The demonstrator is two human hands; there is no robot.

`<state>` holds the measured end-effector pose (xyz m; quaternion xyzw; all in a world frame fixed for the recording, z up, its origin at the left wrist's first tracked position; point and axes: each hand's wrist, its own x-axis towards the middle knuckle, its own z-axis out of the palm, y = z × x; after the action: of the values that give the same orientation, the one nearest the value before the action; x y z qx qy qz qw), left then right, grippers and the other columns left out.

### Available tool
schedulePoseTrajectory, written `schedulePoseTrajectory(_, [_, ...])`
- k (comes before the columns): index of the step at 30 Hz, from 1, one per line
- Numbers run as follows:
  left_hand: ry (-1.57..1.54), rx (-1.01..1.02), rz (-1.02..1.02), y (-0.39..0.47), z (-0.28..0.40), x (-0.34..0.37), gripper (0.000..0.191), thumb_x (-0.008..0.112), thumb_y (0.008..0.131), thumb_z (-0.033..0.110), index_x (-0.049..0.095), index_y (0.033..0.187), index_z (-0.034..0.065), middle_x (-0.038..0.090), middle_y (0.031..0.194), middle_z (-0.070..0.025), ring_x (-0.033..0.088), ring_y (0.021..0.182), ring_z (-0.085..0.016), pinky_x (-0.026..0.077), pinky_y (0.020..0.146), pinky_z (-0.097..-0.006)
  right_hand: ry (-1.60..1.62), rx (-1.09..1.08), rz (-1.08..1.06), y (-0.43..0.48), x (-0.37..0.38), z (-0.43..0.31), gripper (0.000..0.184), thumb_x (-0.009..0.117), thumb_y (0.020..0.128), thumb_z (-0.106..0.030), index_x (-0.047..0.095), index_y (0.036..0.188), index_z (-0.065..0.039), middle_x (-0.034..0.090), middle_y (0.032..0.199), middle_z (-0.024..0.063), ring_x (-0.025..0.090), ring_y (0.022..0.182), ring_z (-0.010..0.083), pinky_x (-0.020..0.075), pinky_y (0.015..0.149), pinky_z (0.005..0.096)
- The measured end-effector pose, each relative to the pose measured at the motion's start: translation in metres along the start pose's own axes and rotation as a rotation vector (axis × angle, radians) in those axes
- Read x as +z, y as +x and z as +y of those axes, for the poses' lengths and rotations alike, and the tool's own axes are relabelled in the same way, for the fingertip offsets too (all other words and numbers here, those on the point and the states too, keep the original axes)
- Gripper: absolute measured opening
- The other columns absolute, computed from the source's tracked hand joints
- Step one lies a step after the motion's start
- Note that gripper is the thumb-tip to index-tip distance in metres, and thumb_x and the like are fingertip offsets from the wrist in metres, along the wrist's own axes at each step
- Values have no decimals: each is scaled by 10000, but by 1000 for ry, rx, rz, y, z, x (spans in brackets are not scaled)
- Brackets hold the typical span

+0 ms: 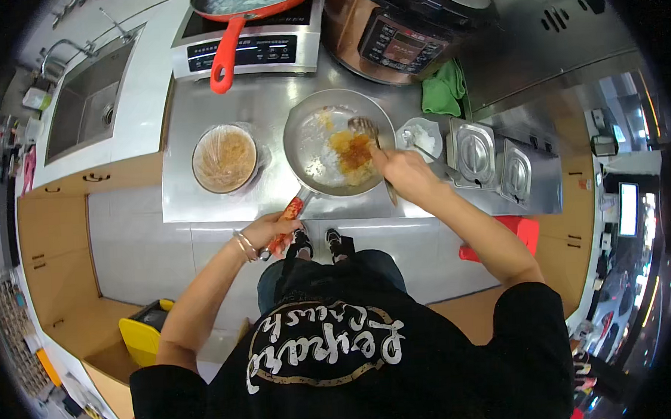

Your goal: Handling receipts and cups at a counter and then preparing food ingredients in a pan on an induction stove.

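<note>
A shallow frying pan point(309, 133) sits on the steel worktop before me, with yellow, white and orange-red powdery food point(353, 155) in its right half. My left hand point(272, 233) grips the pan's red-patterned handle point(292, 210), which sticks out past the worktop's front edge. Held in my right hand point(407, 171) is a brown slotted turner point(364, 126); its head rests in the pan by the food, and its handle end passes below my fingers. Left of the pan stands a bowl point(225, 159) of light brown crumbly food under clear plastic wrap.
Right of the pan lie a small dish of white powder point(422, 140) with a spoon and lidded steel containers point(475, 154). Behind are an induction cooker point(244, 53) bearing a red-handled pan point(225, 62), a large electric cooker point(401, 38) and a green cloth point(443, 89).
</note>
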<state>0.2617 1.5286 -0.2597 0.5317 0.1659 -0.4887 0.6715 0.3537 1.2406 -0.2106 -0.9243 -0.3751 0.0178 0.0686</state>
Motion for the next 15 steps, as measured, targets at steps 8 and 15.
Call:
schedulePoseTrajectory(8, [-29, 143, 213, -31, -35, 64, 213, 591, 769, 181, 434, 829, 49, 418, 482, 11, 387, 321, -71, 321, 295, -206, 629, -226, 63, -5, -19, -1, 226, 522, 794, -76, 568, 994, 19, 599, 798, 200, 593, 656, 329, 477, 574, 362])
schedulePoseTrajectory(15, [-311, 198, 316, -109, -56, 103, 189, 581, 775, 136, 450, 881, 51, 424, 487, 13, 376, 313, -63, 303, 285, -191, 546, -452, -337, 7, -88, -4, 257, 541, 789, -82, 573, 1037, -24, 601, 845, 198, 598, 685, 315, 474, 610, 355])
